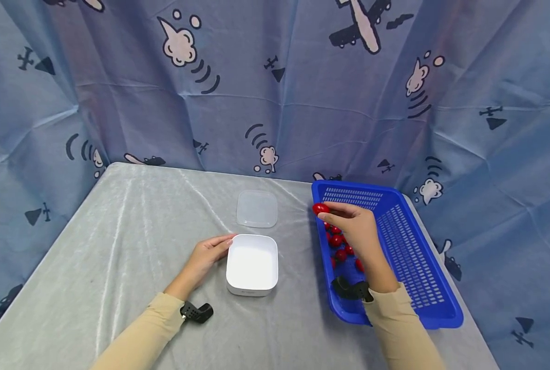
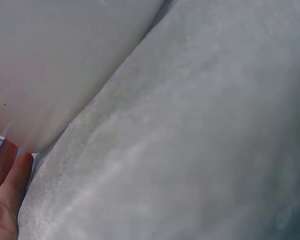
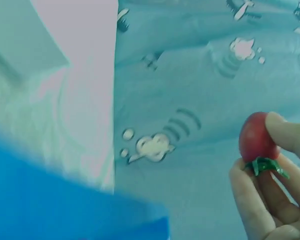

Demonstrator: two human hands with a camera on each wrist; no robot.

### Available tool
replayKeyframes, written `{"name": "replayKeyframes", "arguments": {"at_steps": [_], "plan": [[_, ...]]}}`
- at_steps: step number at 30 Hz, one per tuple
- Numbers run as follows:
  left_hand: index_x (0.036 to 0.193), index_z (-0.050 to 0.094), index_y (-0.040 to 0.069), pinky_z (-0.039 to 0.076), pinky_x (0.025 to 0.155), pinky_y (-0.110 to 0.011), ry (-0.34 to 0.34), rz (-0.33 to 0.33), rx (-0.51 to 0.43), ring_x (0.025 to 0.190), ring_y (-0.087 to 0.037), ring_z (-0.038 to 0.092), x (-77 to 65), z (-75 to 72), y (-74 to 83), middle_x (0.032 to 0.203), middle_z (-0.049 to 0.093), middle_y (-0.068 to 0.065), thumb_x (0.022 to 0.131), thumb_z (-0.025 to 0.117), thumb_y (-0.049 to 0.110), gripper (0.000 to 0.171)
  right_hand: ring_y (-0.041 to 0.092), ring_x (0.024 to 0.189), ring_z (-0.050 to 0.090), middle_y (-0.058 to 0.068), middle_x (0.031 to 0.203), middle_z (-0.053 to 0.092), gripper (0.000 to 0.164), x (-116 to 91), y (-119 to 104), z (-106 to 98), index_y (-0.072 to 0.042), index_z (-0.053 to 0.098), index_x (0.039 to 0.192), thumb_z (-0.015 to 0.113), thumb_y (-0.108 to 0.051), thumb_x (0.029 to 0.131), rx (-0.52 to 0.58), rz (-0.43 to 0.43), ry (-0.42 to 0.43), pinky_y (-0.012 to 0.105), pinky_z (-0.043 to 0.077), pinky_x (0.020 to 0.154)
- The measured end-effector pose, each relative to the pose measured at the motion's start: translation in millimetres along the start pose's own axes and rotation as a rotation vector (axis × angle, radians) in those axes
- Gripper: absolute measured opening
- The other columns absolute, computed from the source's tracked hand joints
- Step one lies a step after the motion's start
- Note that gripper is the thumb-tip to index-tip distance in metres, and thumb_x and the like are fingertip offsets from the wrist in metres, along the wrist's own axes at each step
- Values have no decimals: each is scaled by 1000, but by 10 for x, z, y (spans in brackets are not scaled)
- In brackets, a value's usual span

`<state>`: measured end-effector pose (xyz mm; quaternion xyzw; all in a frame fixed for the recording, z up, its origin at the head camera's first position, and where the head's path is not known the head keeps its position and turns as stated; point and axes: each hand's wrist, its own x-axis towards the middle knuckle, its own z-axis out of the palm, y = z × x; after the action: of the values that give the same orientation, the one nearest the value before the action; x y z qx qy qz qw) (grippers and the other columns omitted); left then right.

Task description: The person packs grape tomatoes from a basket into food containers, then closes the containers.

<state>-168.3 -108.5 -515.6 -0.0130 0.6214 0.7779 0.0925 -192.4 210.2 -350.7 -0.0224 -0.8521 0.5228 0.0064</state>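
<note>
1. Right hand (image 1: 360, 227) pinches a red tomato (image 1: 320, 208) at the white box's (image 1: 252, 263) two o'clock, by the blue basket's (image 1: 406, 246) ten-o'clock rim.
2. Left hand (image 1: 205, 255), fingers extended, touches the box at ten o'clock.
3. More tomatoes (image 1: 336, 241) lie toward the basket's nine o'clock.

Free cloth (image 1: 299, 272) separates the white box (image 1: 252, 291) and blue basket (image 1: 326, 265), whose raised walls (image 1: 351, 315) obstruct.
</note>
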Motion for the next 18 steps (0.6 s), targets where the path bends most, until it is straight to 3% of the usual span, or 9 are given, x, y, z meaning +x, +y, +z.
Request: {"name": "replayKeyframes", "arguments": {"at_steps": [7,13,18], "plan": [[134,57,-9,55,92,-18,15,-12,6,101,1,67,-9,-2,8,119,71,3,98,62,14,43,2,90,67,10,114,74,46,-118,-159,128,-8,72,121,82,-30,82,37,0,-9,14,57,80],[134,56,-9,55,92,-18,9,-15,17,101,2,67,-6,-2,7,124,70,-3,99,61,14,43,11,97,67,13,117,73,42,-192,-192,233,-10,74,119,82,-29,83,48,16,-7,16,57,81],[135,55,-10,55,91,-18,10,-21,3,99,2,68,-4,5,7,120,71,0,98,60,13,43,16,98,68,16,117,72,39,-257,-206,337,-8,74,118,82,-22,84,73,-5,-9,17,56,82]]}}
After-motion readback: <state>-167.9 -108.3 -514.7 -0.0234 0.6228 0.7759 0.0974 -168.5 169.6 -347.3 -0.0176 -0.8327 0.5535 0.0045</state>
